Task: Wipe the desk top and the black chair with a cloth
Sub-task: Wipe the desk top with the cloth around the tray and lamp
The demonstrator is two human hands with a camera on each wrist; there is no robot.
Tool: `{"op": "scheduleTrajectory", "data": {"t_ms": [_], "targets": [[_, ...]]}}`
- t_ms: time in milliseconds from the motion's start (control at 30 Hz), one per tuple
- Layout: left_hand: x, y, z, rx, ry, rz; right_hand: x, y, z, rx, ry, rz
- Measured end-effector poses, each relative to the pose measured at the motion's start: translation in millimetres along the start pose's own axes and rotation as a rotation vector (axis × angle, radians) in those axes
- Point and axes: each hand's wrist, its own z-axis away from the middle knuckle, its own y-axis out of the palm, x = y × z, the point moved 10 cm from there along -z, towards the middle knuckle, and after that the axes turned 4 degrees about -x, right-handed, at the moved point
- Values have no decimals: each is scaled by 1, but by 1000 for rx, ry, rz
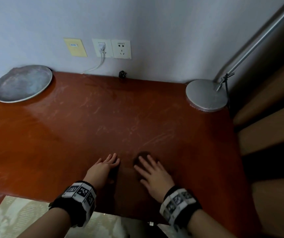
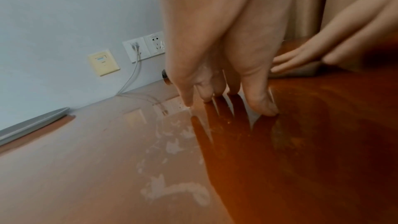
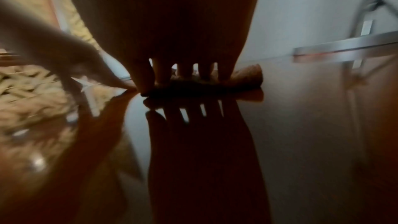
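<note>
Desk top (image 1: 103, 121), reddish-brown and glossy, carries pale smears and streaks across its middle. Cloth (image 3: 247, 77), brownish, lies flat on the desk near the front edge, beneath the right hand (image 1: 152, 176); its far end sticks out past the fingertips in the right wrist view. The right hand presses it down with straight, spread fingers (image 3: 204, 71). The left hand (image 1: 103, 167) stands just beside it on bare wood, fingers extended and tips touching the surface (image 2: 264, 108), holding nothing. The two hands are near each other but apart.

At the far left corner a round grey plate (image 1: 22, 83) rests against the wall. At the far right corner sits a round metal lamp base (image 1: 206, 95). Wall sockets (image 1: 112, 48) are above the desk, one with a white cable plugged in. The chair is not visible.
</note>
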Motion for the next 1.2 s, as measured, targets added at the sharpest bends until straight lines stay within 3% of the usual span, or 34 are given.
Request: {"op": "scheduleTrajectory", "data": {"t_ms": [67, 267, 400, 433, 533, 600, 633, 700, 733, 800, 833, 900, 967, 1033, 1133, 1200], "targets": [[1, 1, -2, 6, 0, -3, -49, -7, -11, 92, 148, -47], [2, 1, -6, 32, 0, -9, -154, -36, -26, 139, 435, -86], [8, -1, -15, 109, -45, 4, -164, -44, -32, 127, 484, -67], [10, -5, -19, 121, -79, 54, -146, -38, -35, 132, 425, -40], [23, -32, -34, 50, -205, 171, -45, -41, -40, -75, 69, 45], [27, -47, -43, 11, -251, 211, 23, -12, -34, 60, -219, 16], [29, -53, -48, 1, -268, 205, 35, 0, -30, 164, -279, 18], [28, -62, -56, 0, -268, 180, 21, -8, -41, 111, -337, 28], [26, -64, -61, 5, -254, 166, -6, -17, -51, 88, -249, 2], [19, -66, -70, 18, -223, 125, -87, -42, -66, 94, 64, 1], [16, -66, -74, 18, -205, 122, -128, -58, -73, 22, 157, 37], [12, -66, -82, 11, -184, 138, -197, -69, -73, 70, 337, 48], [12, -65, -90, 14, -169, 160, -216, -76, -75, 53, 418, 14], [12, -65, -96, 19, -154, 176, -186, -65, -81, 36, 395, -29], [18, -65, -102, 21, -148, 145, -82, -45, -87, -37, 120, 30], [25, -65, -106, 30, -143, 129, -30, -31, -82, 17, -38, 24]]}}
